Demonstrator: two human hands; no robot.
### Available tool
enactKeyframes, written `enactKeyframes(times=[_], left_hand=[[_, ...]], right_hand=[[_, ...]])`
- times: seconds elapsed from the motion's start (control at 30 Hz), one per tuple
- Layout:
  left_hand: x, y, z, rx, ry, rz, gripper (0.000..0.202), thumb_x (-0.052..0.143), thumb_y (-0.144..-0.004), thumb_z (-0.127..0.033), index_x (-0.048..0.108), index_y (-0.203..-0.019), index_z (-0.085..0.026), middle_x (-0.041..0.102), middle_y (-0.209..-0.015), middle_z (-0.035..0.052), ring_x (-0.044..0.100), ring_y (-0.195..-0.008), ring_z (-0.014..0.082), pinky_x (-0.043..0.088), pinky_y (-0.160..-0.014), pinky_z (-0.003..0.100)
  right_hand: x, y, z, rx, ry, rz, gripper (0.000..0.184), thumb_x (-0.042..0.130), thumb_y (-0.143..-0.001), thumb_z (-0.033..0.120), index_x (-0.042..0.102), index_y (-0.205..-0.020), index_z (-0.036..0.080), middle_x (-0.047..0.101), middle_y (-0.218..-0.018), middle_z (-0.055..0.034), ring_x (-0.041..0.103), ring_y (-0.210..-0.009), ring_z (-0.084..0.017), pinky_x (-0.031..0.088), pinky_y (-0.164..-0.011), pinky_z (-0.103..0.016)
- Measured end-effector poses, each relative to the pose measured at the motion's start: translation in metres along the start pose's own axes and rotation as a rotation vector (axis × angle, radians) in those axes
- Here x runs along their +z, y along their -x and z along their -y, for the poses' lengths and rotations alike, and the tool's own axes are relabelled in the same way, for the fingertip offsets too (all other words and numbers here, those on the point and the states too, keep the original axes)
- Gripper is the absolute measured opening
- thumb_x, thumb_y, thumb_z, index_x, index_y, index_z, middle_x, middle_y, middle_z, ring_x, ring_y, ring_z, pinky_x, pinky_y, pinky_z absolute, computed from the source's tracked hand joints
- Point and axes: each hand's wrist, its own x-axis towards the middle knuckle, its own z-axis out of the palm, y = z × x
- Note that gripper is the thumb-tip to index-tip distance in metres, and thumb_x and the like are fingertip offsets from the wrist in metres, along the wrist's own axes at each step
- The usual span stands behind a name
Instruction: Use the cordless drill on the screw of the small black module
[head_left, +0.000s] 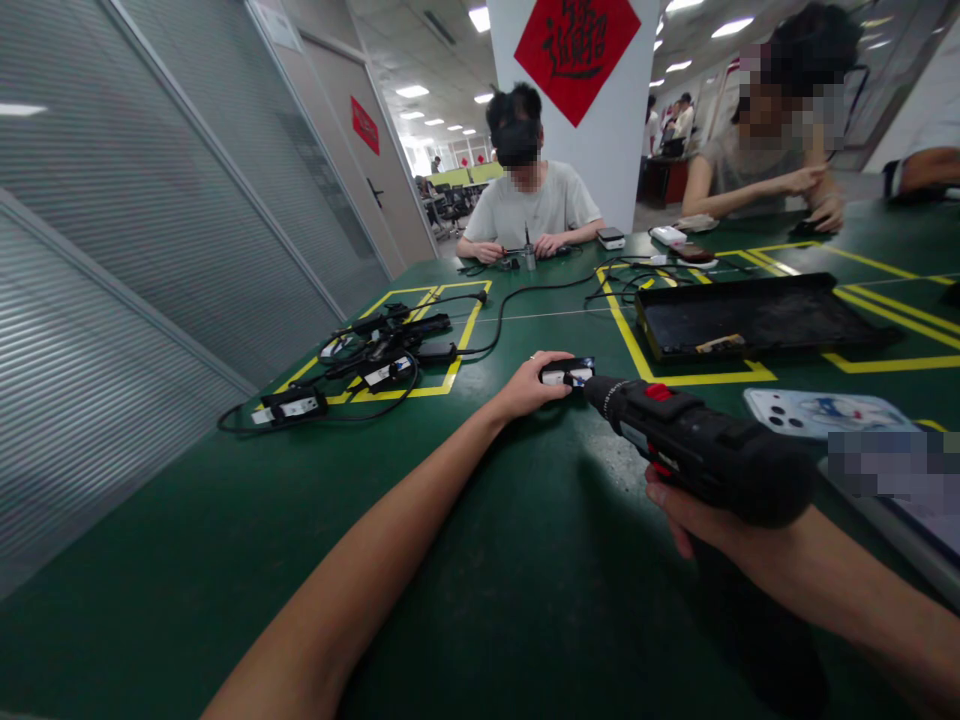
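My left hand point(528, 388) grips a small black box with a white label point(556, 378), perhaps a power adapter, and holds it down on the green table point(480, 560). In my right hand point(709, 520) is a black and red cordless drill point(701, 440), the fingers wrapped round its grip. The drill points left, and its chuck end lies right at the box's right side. Whether the bit touches the box cannot be made out. Part of the drill's handle is hidden by my hand.
Black adapters with tangled cables point(382, 350) lie at the left inside yellow tape. A black tray point(750, 310) stands at the right. Close to my right arm are a phone in a patterned case point(825, 412) and a tablet-like device point(900, 500). Two people point(529, 200) sit across.
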Motion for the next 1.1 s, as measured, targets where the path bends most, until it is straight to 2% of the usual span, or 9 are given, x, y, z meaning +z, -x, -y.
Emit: enactKeyframes(times=[0.3, 0.4, 0.47, 0.6, 0.7, 0.87, 1.1], left_hand=[[0.0005, -0.0006, 0.0027, 0.008, -0.004, -0.003, 0.054, 0.069, -0.069, -0.023, 0.056, -0.121, -0.021, 0.056, -0.12, 0.0077, 0.053, -0.109, 0.0237, 0.039, -0.098, 0.04], [0.0002, -0.0007, 0.0018, 0.007, -0.008, -0.002, 0.054, 0.068, -0.069, -0.023, 0.056, -0.121, -0.02, 0.056, -0.119, 0.0078, 0.053, -0.108, 0.0235, 0.039, -0.098, 0.039], [-0.0001, -0.0007, 0.001, 0.006, -0.011, -0.001, 0.054, 0.068, -0.068, -0.023, 0.056, -0.12, -0.02, 0.056, -0.119, 0.0079, 0.053, -0.108, 0.0234, 0.039, -0.098, 0.039], [0.0, -0.0003, 0.0009, 0.002, -0.013, -0.001, 0.053, 0.068, -0.069, -0.022, 0.056, -0.121, -0.02, 0.056, -0.119, 0.0079, 0.054, -0.107, 0.0232, 0.04, -0.097, 0.039], [0.0005, -0.0003, 0.0019, 0.002, -0.009, -0.001, 0.053, 0.068, -0.069, -0.023, 0.056, -0.121, -0.021, 0.056, -0.119, 0.0079, 0.054, -0.107, 0.023, 0.04, -0.096, 0.039], [0.0007, -0.0007, 0.0027, 0.004, -0.004, -0.001, 0.053, 0.068, -0.069, -0.022, 0.056, -0.12, -0.021, 0.056, -0.12, 0.008, 0.053, -0.108, 0.0233, 0.04, -0.096, 0.039], [0.0006, -0.0004, 0.0029, 0.011, -0.002, -0.003, 0.053, 0.068, -0.069, -0.022, 0.056, -0.12, -0.02, 0.056, -0.12, 0.0083, 0.054, -0.108, 0.0229, 0.04, -0.097, 0.038]], right_hand=[[-0.0012, -0.0005, -0.0017, -0.009, 0.017, 0.014, 0.048, 0.046, -0.079, 0.065, 0.061, -0.064, 0.022, 0.066, -0.067, -0.0031, 0.064, -0.069, -0.021, 0.047, -0.075, -0.037], [-0.0008, 0.0006, -0.0022, -0.009, 0.019, -0.003, 0.046, 0.047, -0.08, 0.064, 0.064, -0.07, 0.023, 0.066, -0.067, -0.0027, 0.063, -0.069, -0.021, 0.047, -0.076, -0.037], [-0.0003, 0.0008, -0.0019, -0.012, 0.002, 0.001, 0.046, 0.047, -0.079, 0.065, 0.064, -0.071, 0.023, 0.066, -0.067, -0.0026, 0.063, -0.07, -0.021, 0.047, -0.075, -0.037], [0.0, 0.0012, 0.0015, 0.006, 0.042, 0.007, 0.05, 0.046, -0.079, 0.066, 0.06, -0.059, 0.022, 0.063, -0.062, -0.0028, 0.059, -0.061, -0.019, 0.045, -0.06, -0.033], [-0.0011, 0.0017, 0.0039, -0.024, 0.074, -0.005, 0.05, 0.044, -0.08, 0.065, 0.06, -0.059, 0.022, 0.061, -0.061, -0.0028, 0.057, -0.057, -0.017, 0.043, -0.054, -0.03], [-0.0024, 0.002, 0.0029, 0.018, 0.068, 0.03, 0.052, 0.043, -0.079, 0.067, 0.06, -0.059, 0.022, 0.062, -0.062, -0.0034, 0.059, -0.06, -0.018, 0.044, -0.058, -0.031], [-0.0018, 0.0002, 0.0009, -0.05, 0.082, -0.003, 0.05, 0.043, -0.082, 0.063, 0.059, -0.059, 0.022, 0.064, -0.065, -0.0034, 0.062, -0.067, -0.02, 0.046, -0.066, -0.034]])
